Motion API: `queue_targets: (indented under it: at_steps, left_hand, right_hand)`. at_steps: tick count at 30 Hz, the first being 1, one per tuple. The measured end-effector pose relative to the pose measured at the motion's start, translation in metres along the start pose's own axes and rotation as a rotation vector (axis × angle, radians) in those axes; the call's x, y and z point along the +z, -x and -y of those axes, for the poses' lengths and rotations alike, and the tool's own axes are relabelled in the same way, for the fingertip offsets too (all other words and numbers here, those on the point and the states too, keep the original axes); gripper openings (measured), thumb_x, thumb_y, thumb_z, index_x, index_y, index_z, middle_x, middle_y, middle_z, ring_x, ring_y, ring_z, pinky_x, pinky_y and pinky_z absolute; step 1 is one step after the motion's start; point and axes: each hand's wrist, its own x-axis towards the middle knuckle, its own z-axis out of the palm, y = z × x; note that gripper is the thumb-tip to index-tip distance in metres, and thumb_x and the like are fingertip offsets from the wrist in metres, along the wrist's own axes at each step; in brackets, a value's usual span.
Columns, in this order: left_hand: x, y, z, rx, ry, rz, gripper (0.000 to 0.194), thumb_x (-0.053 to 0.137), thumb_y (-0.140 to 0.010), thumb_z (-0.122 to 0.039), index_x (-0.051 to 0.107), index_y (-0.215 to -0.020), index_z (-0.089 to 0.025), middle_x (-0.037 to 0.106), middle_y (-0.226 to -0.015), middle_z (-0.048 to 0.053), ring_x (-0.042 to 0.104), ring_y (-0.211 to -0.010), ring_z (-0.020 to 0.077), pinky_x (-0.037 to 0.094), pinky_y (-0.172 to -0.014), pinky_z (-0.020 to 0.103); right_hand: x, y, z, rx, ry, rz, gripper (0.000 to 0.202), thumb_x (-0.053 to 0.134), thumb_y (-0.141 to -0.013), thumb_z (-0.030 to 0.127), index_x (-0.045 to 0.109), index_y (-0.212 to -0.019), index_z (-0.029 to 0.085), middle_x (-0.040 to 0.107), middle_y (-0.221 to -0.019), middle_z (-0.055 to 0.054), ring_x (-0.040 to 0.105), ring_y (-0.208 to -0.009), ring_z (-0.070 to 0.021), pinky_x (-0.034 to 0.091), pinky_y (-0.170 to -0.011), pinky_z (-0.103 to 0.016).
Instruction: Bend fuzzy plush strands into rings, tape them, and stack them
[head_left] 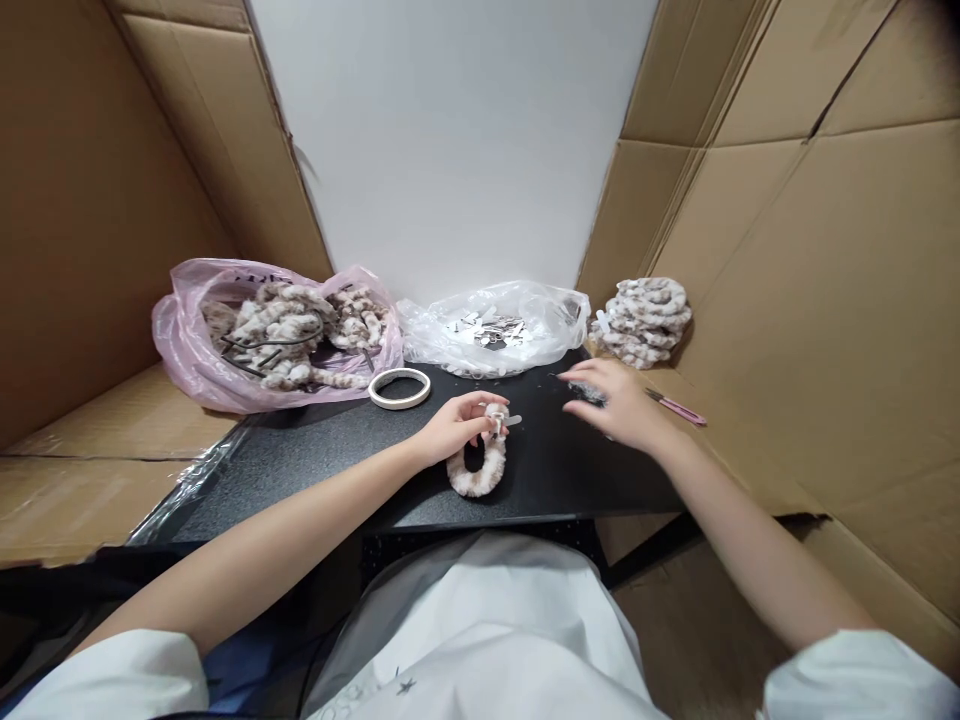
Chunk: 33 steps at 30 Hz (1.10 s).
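Note:
My left hand (457, 428) pinches the top of a fluffy white-and-brown ring (480, 480) near the table's front edge. A small white tab (513, 421) sticks out to the right from the pinched spot. To the right, my right hand (611, 400) hovers with its fingers spread over a small dark, shiny bundle (589, 393), partly hidden under the fingers. Nothing shows gripped in that hand.
Behind are a pink bag (184, 335) of fluffy strips, a clear bag (566, 318) of small metal and white pieces, and stacked fluffy rings (646, 320). A tape roll (400, 389) and pink-handled tool (681, 408) lie on either side. Cardboard walls (840, 300) flank the black table (300, 460).

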Motion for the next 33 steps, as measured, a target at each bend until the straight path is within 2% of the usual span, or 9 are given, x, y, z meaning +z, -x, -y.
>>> queue_targets:
  at_steps: [3,6,14,18,20,23,26,30,33]
  left_hand:
    - [0.0,0.0,-0.001,0.015,0.034,0.001,0.038,0.066,-0.07,-0.028,0.061,-0.105,-0.014,0.067,-0.074,0.002,0.054,-0.058,0.0104,0.034,-0.05,0.02]
    - [-0.001,0.001,-0.004,0.052,0.058,0.011,0.028,0.065,-0.07,-0.027,0.062,-0.094,-0.014,0.063,-0.069,0.0,0.055,-0.064,0.0115,0.037,-0.057,0.021]
    - [-0.002,0.002,-0.01,0.008,0.077,-0.025,0.039,0.06,-0.071,-0.021,0.064,-0.109,-0.011,0.061,-0.067,0.0,0.054,-0.064,0.0118,0.036,-0.061,0.024]
    - [-0.003,0.001,-0.006,0.017,0.067,0.003,0.039,0.064,-0.07,-0.026,0.064,-0.106,-0.012,0.062,-0.07,0.001,0.056,-0.067,0.013,0.036,-0.059,0.023]
    - [-0.005,0.0,-0.004,0.018,0.061,0.022,0.037,0.066,-0.069,-0.03,0.064,-0.102,-0.013,0.062,-0.069,0.0,0.055,-0.067,0.0127,0.035,-0.059,0.022]
    - [-0.008,-0.001,-0.002,0.016,0.049,0.03,0.034,0.067,-0.07,-0.033,0.064,-0.098,-0.013,0.061,-0.068,0.0,0.053,-0.065,0.0117,0.035,-0.058,0.021]
    - [-0.009,-0.003,-0.001,0.01,0.032,0.009,0.033,0.067,-0.071,-0.033,0.064,-0.096,-0.013,0.061,-0.067,0.0,0.053,-0.064,0.0116,0.036,-0.059,0.022]
    - [-0.01,-0.004,0.0,0.038,0.032,0.017,0.033,0.068,-0.07,-0.034,0.066,-0.096,-0.013,0.062,-0.071,0.0,0.055,-0.069,0.0127,0.04,-0.068,0.024]
    - [-0.011,-0.003,0.0,0.036,-0.012,0.043,0.032,0.065,-0.073,-0.036,0.066,-0.094,-0.013,0.062,-0.069,0.0,0.054,-0.067,0.0123,0.039,-0.065,0.023]
  right_hand:
    - [0.023,-0.032,0.055,-0.436,-0.114,0.062,0.027,0.058,-0.089,0.033,0.066,-0.113,0.024,0.066,-0.109,-0.009,0.058,-0.099,-0.0216,0.042,-0.085,-0.036]
    - [0.041,-0.051,0.066,-0.517,-0.17,0.017,0.021,0.052,-0.093,0.029,0.071,-0.091,0.021,0.069,-0.088,-0.007,0.06,-0.08,-0.0178,0.042,-0.074,-0.032]
    - [0.021,-0.047,0.017,-0.151,-0.385,-0.125,0.013,0.061,-0.086,0.027,0.069,-0.081,0.017,0.066,-0.077,-0.005,0.06,-0.071,-0.0175,0.048,-0.068,-0.031]
    - [0.031,-0.049,0.039,-0.322,-0.43,0.013,0.02,0.068,-0.081,0.029,0.07,-0.098,0.019,0.067,-0.09,-0.007,0.061,-0.084,-0.0195,0.048,-0.078,-0.033]
    - [0.041,-0.053,0.051,-0.398,-0.446,0.059,0.013,0.064,-0.084,0.027,0.071,-0.091,0.019,0.067,-0.088,-0.007,0.061,-0.081,-0.0186,0.048,-0.077,-0.033]
    - [0.052,-0.055,0.057,-0.331,-0.553,0.023,0.014,0.06,-0.086,0.026,0.07,-0.079,0.018,0.065,-0.079,-0.005,0.059,-0.073,-0.0165,0.048,-0.071,-0.031]
    - [0.057,-0.052,0.055,-0.221,-0.674,-0.01,0.01,0.062,-0.084,0.024,0.069,-0.086,0.017,0.065,-0.08,-0.004,0.059,-0.072,-0.0155,0.048,-0.07,-0.03]
    - [0.063,-0.048,0.055,-0.267,-0.667,-0.009,0.024,0.071,-0.076,0.026,0.069,-0.099,0.018,0.064,-0.086,-0.004,0.058,-0.078,-0.0169,0.048,-0.074,-0.031]
    - [0.067,-0.046,0.058,-0.303,-0.688,-0.044,0.011,0.064,-0.084,0.025,0.072,-0.085,0.019,0.063,-0.082,-0.005,0.059,-0.078,-0.0163,0.048,-0.074,-0.031]
